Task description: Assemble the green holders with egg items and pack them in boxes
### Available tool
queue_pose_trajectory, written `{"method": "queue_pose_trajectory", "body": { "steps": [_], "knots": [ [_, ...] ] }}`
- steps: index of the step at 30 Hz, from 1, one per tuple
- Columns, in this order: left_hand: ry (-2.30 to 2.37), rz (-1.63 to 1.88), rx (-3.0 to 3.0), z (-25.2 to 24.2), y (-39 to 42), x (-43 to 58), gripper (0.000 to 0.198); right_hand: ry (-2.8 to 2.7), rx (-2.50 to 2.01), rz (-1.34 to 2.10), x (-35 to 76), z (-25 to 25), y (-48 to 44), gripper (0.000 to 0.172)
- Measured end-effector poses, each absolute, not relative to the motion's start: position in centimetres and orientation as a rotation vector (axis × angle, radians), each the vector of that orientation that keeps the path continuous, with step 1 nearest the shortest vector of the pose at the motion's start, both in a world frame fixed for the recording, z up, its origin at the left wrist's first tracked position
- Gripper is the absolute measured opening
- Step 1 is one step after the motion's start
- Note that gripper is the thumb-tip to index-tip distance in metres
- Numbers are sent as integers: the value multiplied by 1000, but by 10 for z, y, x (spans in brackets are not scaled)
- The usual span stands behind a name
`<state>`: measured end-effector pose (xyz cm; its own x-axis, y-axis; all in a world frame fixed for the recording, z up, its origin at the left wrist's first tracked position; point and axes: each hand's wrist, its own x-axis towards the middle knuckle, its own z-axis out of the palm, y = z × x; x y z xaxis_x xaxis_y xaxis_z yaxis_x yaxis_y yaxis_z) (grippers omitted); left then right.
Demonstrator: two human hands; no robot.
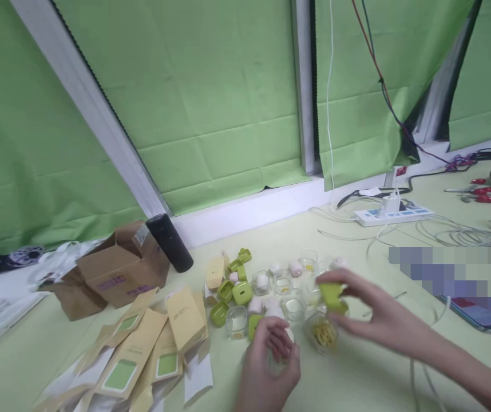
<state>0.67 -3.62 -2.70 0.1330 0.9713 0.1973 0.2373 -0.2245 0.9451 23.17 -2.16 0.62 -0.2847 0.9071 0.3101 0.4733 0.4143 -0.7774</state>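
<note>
Near the middle of the bench [357,377], the right hand [378,317] pinches a green lid [331,296] in its fingers just above a clear jar [323,335] holding yellow bits, while the left hand [266,366] curls closed around another small jar, among more clear jars [293,306], some seemingly empty.

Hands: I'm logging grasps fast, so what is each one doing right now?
Left hand: fingers curled around a small item, too hidden to identify.
Right hand: fingers pinching a green lid above a clear jar.
</note>
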Motion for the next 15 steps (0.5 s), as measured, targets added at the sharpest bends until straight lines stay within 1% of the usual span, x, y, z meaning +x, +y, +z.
{"method": "queue_pose_trajectory", "body": {
  "steps": [1, 3, 5, 7, 9, 11, 13, 15],
  "knots": [
    [1258, 1174, 1688, -25, -36, 4, 14, -1884, -1232, 588, 244, 1, -14, 38],
    [1326, 1142, 1960, -23, -34, -3, 12, -1825, -1433, 378, 268, -13, 2, 38],
    [1356, 1043, 2286, -23, -32, -11, 10, -1832, -1616, 366, 287, -31, 16, 40],
    [1438, 969, 2479, -24, -27, -21, 12, -1920, -1678, 440, 298, -45, 25, 37],
    [1586, 978, 2507, -22, -20, -31, 15, -2021, -1633, 411, 296, -49, 28, 34],
    [1752, 979, 2458, -15, -11, -41, 20, -2133, -1501, 288, 282, -42, 25, 27],
    [1917, 868, 2414, -6, 0, -47, 28, -2291, -1324, 219, 261, -29, 19, 19],
    [2015, 700, 2402, 2, 13, -50, 36, -2472, -1202, 264, 239, -17, 14, 15]
  ]
}}
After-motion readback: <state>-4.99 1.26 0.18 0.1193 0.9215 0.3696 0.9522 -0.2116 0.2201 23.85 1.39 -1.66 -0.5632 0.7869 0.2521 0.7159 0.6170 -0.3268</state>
